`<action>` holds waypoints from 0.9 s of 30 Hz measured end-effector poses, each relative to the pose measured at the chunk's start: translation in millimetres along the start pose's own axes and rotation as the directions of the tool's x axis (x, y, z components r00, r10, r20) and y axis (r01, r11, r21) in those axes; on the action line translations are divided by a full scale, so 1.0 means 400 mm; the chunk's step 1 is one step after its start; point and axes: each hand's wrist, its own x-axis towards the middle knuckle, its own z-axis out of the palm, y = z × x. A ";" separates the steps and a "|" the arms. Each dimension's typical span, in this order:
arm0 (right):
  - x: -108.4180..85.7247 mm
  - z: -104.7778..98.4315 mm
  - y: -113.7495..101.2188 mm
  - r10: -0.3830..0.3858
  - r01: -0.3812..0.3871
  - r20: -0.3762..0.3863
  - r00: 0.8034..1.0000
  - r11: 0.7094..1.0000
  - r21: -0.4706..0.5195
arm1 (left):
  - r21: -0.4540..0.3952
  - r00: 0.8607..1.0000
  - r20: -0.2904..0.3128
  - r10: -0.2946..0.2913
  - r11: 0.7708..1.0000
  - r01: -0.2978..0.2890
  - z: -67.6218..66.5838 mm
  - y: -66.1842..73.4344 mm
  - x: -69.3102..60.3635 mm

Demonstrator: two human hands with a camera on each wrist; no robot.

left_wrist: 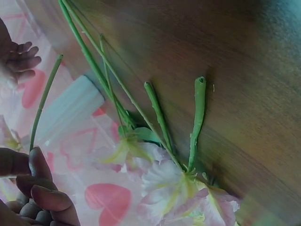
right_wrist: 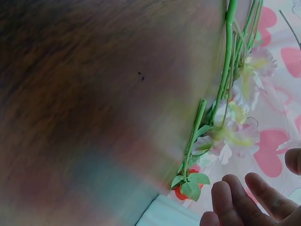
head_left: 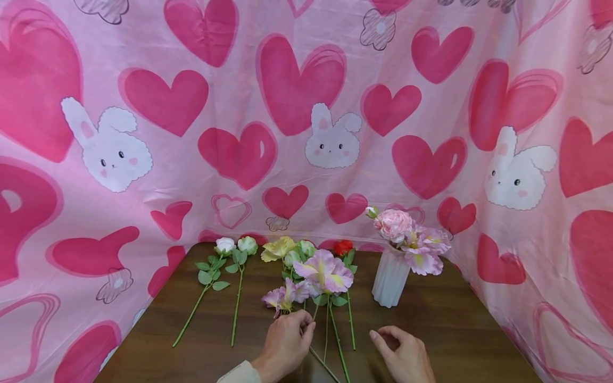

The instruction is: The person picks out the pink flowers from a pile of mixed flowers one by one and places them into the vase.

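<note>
My left hand (head_left: 286,339) pinches a thin green flower stem (left_wrist: 44,101) between thumb and fingers. In the left wrist view its cut end points up; which bloom it bears is hidden. Just beyond that hand are a pink-purple flower (head_left: 280,299) and a larger pink-purple flower (head_left: 323,271) with yellow streaks. My right hand (head_left: 404,354) is held above the table's right front, fingers loosely bent, holding nothing. Beyond it stands a white ribbed vase (head_left: 390,279) with a pink peony-like bloom (head_left: 394,225) and pink-purple flowers (head_left: 425,254).
On the brown table (head_left: 201,330) lie a white rose (head_left: 225,245), a pale green-white flower (head_left: 247,245), a yellow flower (head_left: 278,248) and a red flower (head_left: 343,247). Several stems point toward the front edge. A pink heart-patterned cloth (head_left: 225,101) hangs around the table.
</note>
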 end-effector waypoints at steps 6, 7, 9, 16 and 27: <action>-0.001 0.001 -0.005 0.002 -0.002 0.007 1.000 1.000 0.013 | 0.006 0.999 0.027 0.018 1.000 -0.018 0.004 0.005 -0.001; -0.001 0.001 -0.006 0.002 -0.002 0.007 1.000 1.000 0.014 | 0.011 0.999 0.027 0.023 1.000 -0.023 0.005 0.006 -0.001; -0.001 0.001 -0.007 0.001 -0.001 0.007 1.000 1.000 0.015 | 0.017 0.999 0.028 0.034 0.999 -0.035 0.007 0.008 -0.002; -0.007 0.008 -0.010 -0.011 0.011 -0.016 1.000 1.000 0.017 | 0.024 0.997 0.016 0.072 0.997 -0.072 0.020 0.015 -0.005; -0.013 0.022 -0.014 -0.043 0.045 -0.047 0.998 0.998 0.036 | 0.016 0.994 0.017 0.112 0.994 -0.112 0.031 0.025 -0.005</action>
